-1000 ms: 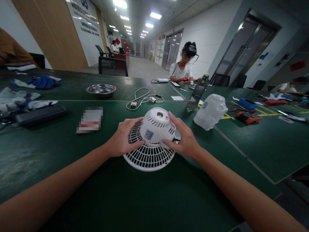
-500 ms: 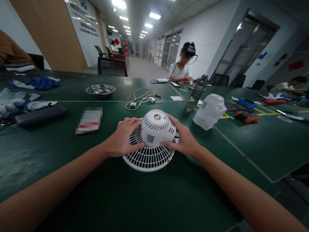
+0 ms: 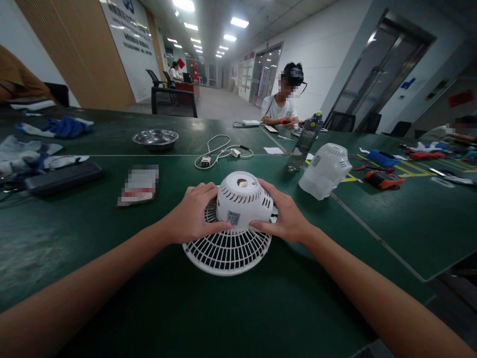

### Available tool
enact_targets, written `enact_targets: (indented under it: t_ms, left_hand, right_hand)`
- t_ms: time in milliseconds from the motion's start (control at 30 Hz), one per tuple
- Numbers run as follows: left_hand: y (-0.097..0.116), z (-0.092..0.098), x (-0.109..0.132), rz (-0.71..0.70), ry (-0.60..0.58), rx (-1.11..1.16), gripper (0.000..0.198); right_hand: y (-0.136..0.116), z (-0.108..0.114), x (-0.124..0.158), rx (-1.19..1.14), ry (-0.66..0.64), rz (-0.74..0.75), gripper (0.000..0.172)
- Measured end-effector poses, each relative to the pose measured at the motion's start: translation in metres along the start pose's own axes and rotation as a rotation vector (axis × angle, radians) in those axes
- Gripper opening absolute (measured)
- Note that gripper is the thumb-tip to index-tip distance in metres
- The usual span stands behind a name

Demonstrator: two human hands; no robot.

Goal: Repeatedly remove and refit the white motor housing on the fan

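Observation:
Both my hands grip a white fan motor housing [image 3: 244, 201], vented round its top and marked with a square printed code. My left hand [image 3: 196, 211] wraps its left side, thumb across the front. On the other side, my right hand [image 3: 281, 211] clasps it with the thumb at the lower front. Beneath the housing is a round white fan grille [image 3: 227, 253], its near rim turned towards me. The grille's far part is hidden by the housing and my hands. A small dark piece shows beside my right palm.
Right of my hands stand a translucent white vented cover [image 3: 324, 171] and a water bottle [image 3: 305, 139]. A white cable [image 3: 223, 151] and a metal bowl [image 3: 155, 139] lie beyond. At left are a blurred packet [image 3: 138, 186], a black case [image 3: 65, 179] and gloves [image 3: 59, 128]. A person [image 3: 281, 107] sits opposite.
The grille's near rim has come slightly closer to me, and the housing sits a little lower. Both hands keep hold of the housing; the left thumb reaches further across its front.

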State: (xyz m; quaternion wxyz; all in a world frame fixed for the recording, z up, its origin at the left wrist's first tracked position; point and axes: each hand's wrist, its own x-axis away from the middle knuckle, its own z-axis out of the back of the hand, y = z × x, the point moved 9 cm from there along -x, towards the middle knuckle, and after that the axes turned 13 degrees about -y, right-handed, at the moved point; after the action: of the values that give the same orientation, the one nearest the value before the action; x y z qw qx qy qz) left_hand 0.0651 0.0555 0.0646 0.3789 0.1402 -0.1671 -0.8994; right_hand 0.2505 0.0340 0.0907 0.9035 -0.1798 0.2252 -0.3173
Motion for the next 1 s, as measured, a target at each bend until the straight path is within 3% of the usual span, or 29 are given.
enact_targets:
  t_ms: [533, 767, 900, 1000]
  left_hand:
    - [0.001, 0.002, -0.001, 0.057, 0.026, -0.022, 0.074]
    - [-0.001, 0.016, 0.004, 0.081, 0.150, 0.148, 0.052]
    - [-0.004, 0.016, 0.005, 0.002, 0.136, 0.256, 0.060]
    - [0.003, 0.007, 0.005, -0.111, 0.062, 0.307, 0.087]
  right_hand:
    - [0.001, 0.000, 0.003, -0.038, 0.024, -0.012, 0.085]
    - [0.003, -0.003, 0.004, 0.073, 0.064, -0.006, 0.104]
    - [-0.002, -0.012, 0.003, -0.083, -0.015, 0.040, 0.098]
    - [-0.003, -0.015, 0.002, -0.112, -0.031, 0.031, 0.097]
